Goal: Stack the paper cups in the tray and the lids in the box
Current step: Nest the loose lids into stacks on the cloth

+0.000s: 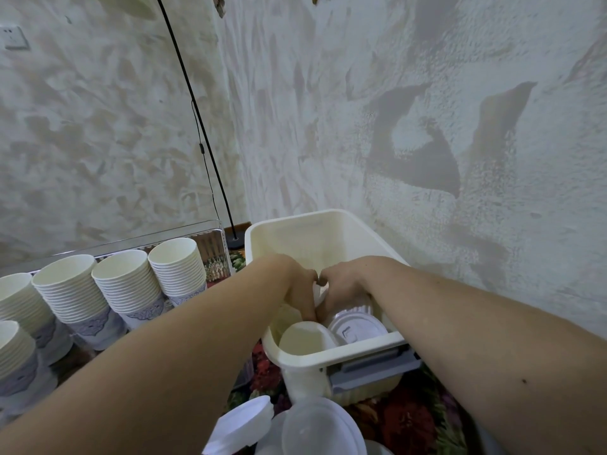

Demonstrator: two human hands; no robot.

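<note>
Both hands reach down into a cream plastic box (328, 221) standing against the wall. My left hand (297, 284) and my right hand (341, 287) meet fingertip to fingertip around a stack of white lids (318, 295) between them, mostly hidden by the fingers. More lids lie in the box near its front: a plain round one (305, 338) and a ribbed one with a sip hole (358, 328). Several stacks of white paper cups (126, 284) lean in a clear tray (210, 229) on the left.
Loose white lids (320, 428) pile up at the bottom centre on a red floral carpet (407, 418). A grey latch (371, 366) sits on the box's front. A black lamp pole (193, 103) and its base stand behind the tray. Rough plaster walls close the corner.
</note>
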